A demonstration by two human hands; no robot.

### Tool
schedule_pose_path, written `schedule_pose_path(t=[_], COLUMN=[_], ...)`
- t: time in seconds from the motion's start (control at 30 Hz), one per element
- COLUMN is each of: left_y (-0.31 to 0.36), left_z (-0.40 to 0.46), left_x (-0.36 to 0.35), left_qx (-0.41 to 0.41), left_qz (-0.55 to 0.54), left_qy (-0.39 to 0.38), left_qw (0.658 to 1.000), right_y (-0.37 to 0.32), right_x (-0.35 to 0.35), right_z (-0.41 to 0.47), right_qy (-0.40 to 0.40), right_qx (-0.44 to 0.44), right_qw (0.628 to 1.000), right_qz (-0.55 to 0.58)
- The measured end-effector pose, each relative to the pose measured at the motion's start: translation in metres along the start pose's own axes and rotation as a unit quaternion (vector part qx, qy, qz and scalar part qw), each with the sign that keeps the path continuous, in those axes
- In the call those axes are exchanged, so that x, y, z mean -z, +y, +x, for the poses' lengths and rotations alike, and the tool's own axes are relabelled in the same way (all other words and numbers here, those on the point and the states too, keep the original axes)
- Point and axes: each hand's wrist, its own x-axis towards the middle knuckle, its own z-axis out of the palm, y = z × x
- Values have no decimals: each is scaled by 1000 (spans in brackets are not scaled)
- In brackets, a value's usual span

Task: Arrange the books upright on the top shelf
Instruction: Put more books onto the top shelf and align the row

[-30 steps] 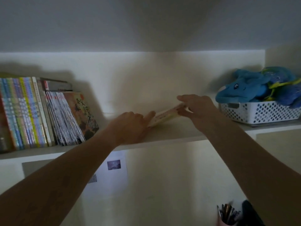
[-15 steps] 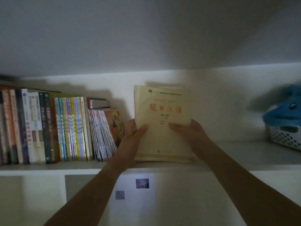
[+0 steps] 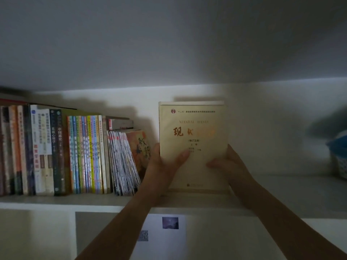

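Observation:
A pale yellow book (image 3: pixel 193 126) with red characters on its cover stands upright on the top shelf (image 3: pixel 291 190), cover facing me. My left hand (image 3: pixel 165 166) grips its left edge, thumb across the cover. On the other side my right hand (image 3: pixel 229 164) grips its right edge, thumb on the lower cover. A row of upright books (image 3: pixel 52 152) fills the shelf's left part. Several thin magazines (image 3: pixel 124 162) lean at the row's right end, just left of my left hand.
A white perforated basket (image 3: pixel 339 164) with a blue plush toy sits at the right edge of the shelf. Bare shelf lies between the held book and the basket. Below the shelf, a paper sheet (image 3: pixel 161 235) with small pictures hangs on the wall.
The yellow book went from lying flat under both hands to standing upright on the shelf. Since half a second ago it has barely moved, with both hands still on its sides.

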Motion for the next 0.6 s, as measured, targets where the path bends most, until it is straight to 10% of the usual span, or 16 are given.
schedule_pose_path(t=[0.6], left_y=[0], left_z=[-25], left_x=[-16], left_qx=[-37], left_qz=[167], left_qy=[84], left_qw=[982], right_y=[18], right_x=[-9], right_z=[13], right_qy=[32], right_qx=[-118], right_qw=[992], right_qz=[-38])
